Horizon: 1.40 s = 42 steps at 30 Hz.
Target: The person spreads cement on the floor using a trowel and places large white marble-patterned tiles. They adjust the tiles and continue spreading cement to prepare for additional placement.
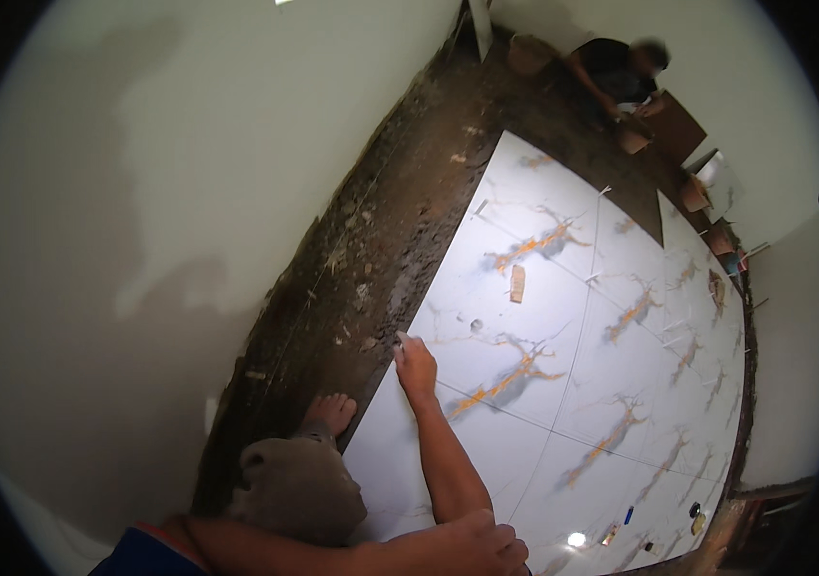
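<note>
veined tile (507, 326) lies with its edge under the right grip (414, 363).

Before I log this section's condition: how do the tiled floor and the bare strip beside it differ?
Colour: the tiled floor is white with grey-and-orange veining; the bare strip is dark brown.
Surface: the tiled floor looks smooth and glossy; the bare strip is rough, scattered with crumbs.
Width: the tiled floor spreads broadly; the bare strip is narrow.
Shared: one border, between them.
</note>
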### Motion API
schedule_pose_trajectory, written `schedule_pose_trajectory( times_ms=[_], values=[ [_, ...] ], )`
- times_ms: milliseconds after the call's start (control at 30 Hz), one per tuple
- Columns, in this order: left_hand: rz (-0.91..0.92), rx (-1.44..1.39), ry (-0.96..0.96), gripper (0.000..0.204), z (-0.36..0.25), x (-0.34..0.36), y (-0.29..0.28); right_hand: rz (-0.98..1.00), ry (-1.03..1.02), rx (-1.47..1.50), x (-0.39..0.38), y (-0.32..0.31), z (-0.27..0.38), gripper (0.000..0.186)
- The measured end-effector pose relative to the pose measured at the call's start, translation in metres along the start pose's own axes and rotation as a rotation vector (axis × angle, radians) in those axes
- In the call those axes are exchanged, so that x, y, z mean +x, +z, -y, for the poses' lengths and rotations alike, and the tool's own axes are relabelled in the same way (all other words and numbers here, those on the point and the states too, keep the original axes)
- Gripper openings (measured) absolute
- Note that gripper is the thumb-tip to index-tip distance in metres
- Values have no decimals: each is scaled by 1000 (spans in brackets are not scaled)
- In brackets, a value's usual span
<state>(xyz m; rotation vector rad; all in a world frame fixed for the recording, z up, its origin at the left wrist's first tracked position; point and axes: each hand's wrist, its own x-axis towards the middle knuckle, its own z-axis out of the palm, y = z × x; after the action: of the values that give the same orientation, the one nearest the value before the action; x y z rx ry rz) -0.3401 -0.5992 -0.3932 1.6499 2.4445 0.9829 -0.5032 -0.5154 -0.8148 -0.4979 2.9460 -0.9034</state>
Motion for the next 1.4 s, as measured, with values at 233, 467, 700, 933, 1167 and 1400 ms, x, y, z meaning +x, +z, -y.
schedule_pose_trajectory(
  times_ms=[233,467,700,933,1167,1400],
  values=[
    [57,61,7,35,-10,-9,-6,-155,290,-147,-29,-81,-84,57],
    [26,-36,-9,24,0,-18,-35,-226,508,-29,-26,-116,-142,60],
    [-384,-968,-284,36,167,-108,-31,-62,354,-35,-19,-144,-130,57],
    [-984,-631,-1465,32,470,-116,133,-57,343,-77,6,-174,-140,53],
    [-783,363,-1342,42,635,-69,163,-149,411,253,39,-140,-115,47],
    [-393,594,-1385,52,698,-75,156,-202,468,520,47,-86,-87,45]
  ],
)
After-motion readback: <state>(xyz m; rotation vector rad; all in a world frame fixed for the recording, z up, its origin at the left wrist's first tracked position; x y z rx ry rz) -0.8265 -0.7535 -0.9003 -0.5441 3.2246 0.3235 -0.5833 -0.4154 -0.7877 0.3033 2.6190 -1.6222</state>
